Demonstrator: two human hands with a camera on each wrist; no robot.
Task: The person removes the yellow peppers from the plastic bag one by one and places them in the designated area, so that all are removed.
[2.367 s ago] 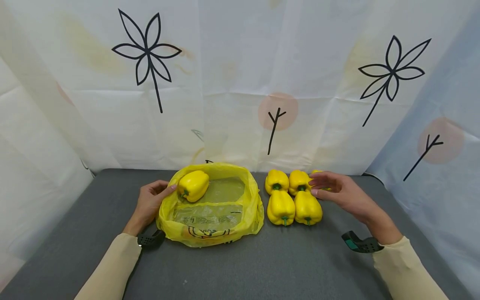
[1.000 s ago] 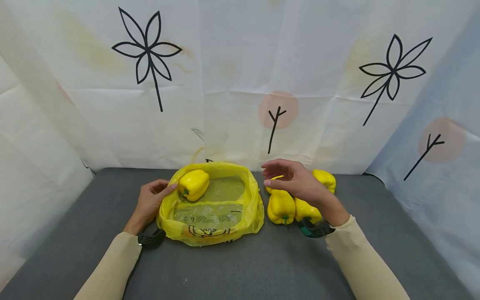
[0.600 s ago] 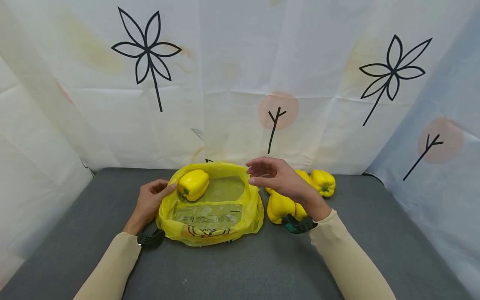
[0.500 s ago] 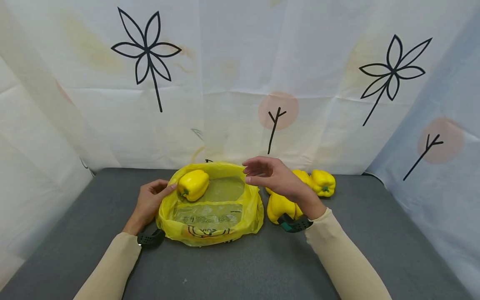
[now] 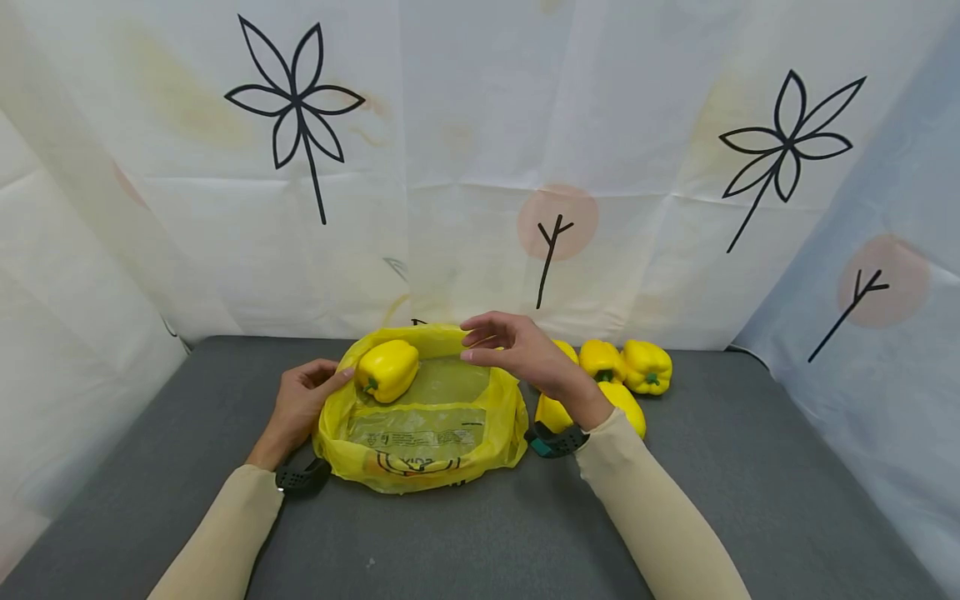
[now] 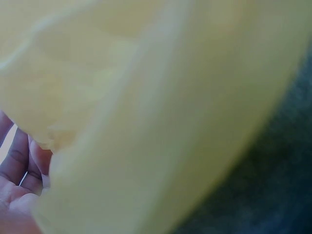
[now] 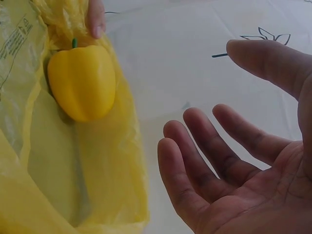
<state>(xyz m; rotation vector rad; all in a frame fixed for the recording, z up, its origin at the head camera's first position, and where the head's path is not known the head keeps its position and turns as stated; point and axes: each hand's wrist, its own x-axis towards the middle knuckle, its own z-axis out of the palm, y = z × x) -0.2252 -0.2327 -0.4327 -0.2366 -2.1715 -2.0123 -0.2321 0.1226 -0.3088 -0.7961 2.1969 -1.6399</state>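
Observation:
A yellow plastic bag (image 5: 420,477) lies wide-mouthed on the table, one yellow bell pepper (image 5: 387,371) inside at its left. My left hand (image 5: 300,408) pinches the bag's left rim, the thumb lapping over the edge. In the left wrist view, blurred yellow film covers most of the frame, with fingers of the left hand (image 6: 19,170) at the lower left. Above the right side of the bag's mouth, my right hand (image 5: 517,350) is held with fingers loosely spread. The right wrist view shows the palm of that right hand (image 7: 239,180) bare, holding nothing.
Several yellow bell peppers (image 5: 647,367) stand grouped on the table right of the bag, some partly hidden behind my right hand and wrist. The dark grey table (image 5: 420,550) ends at a printed white curtain (image 5: 465,250) behind.
My right hand has travelled left, from beside the rightmost peppers to over the bag's right rim, without carrying anything. The left hand, the bag and the pepper in it stay put.

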